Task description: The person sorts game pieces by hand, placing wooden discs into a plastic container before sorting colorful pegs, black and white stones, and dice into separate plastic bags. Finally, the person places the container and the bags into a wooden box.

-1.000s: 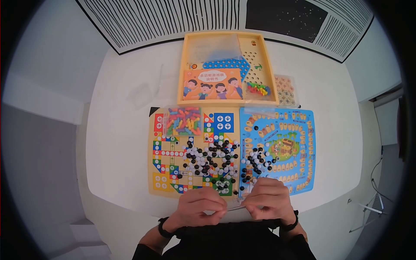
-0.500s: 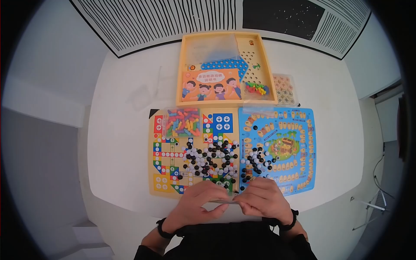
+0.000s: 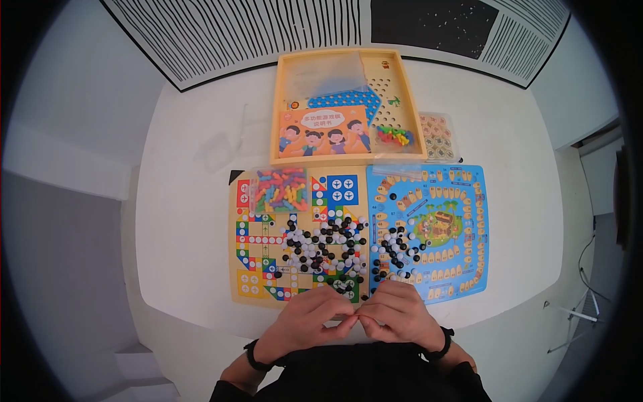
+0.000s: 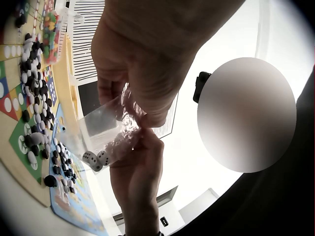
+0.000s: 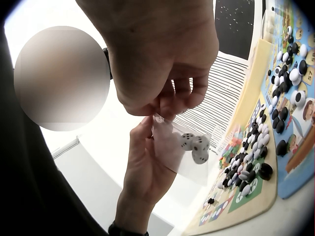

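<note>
In the head view my left hand [image 3: 313,323] and right hand [image 3: 396,313] meet at the fingertips, close to the table's front edge. Between them is a small clear plastic bag [image 4: 101,129], best seen in the wrist views. White dice [image 5: 198,145] with black pips lie inside the bag, at the end away from my fingers. Both hands pinch the bag's crumpled edge, thumbs against fingers. Just beyond them, black and white round pieces [image 3: 321,244] are scattered over a ludo-style board [image 3: 251,291] and a blue path-game board [image 3: 472,281].
A wooden tray [image 3: 276,137] at the back holds an orange booklet [image 3: 325,130] and small colored pieces [image 3: 394,136]. A clear box of colored pegs [image 3: 280,189] sits on the left board. Right of the tray lies a pack of round printed discs [image 3: 437,137].
My hands have come closer together, until their fingertips meet at the bag. My right hand has shifted left. The boards and loose pieces stay in place.
</note>
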